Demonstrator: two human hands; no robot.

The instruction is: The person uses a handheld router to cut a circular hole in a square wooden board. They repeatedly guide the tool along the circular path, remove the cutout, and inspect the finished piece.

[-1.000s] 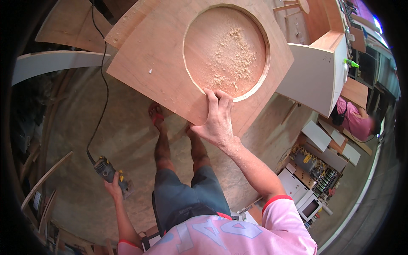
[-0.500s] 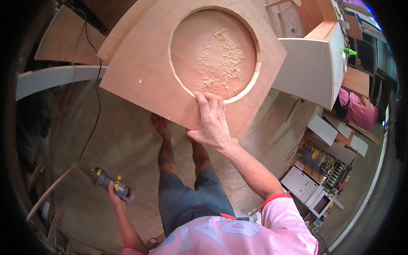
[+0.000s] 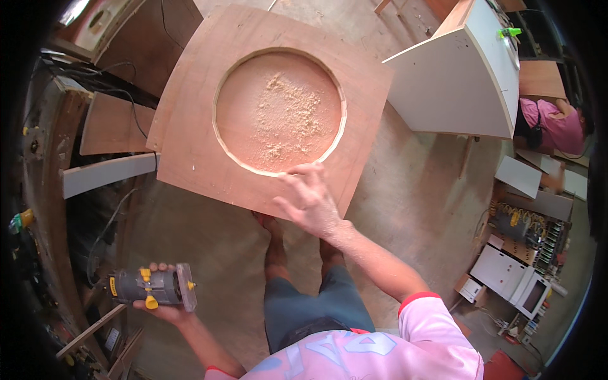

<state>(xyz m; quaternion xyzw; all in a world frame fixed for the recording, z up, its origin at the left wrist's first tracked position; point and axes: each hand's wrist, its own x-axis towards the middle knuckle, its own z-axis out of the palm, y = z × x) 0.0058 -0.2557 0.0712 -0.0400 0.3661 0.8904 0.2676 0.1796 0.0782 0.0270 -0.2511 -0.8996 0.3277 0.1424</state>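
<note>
Plywood panel (image 3: 187, 117) sits just beyond the legs (image 3: 277, 250), right hand (image 3: 309, 201) at its near rim (image 3: 250, 167), fingers (image 3: 309, 170) loosely apart, left hand (image 3: 170, 313) gripping the router (image 3: 133, 288), best held steady and clear.

A flat, reddish-brown plywood board (image 3: 187, 123) at upper centre carries loose, pale wood shavings (image 3: 291, 117) inside its 1 large round recess (image 3: 239, 111), and 1 tiny white fleck (image 3: 193, 168) near its lower left corner.

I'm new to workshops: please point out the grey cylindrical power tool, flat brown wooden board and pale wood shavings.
Grey cylindrical power tool (image 3: 166, 288), head view: grey body.
Flat brown wooden board (image 3: 191, 120), head view: bare left part.
Pale wood shavings (image 3: 292, 117), head view: scatter's middle.
</note>
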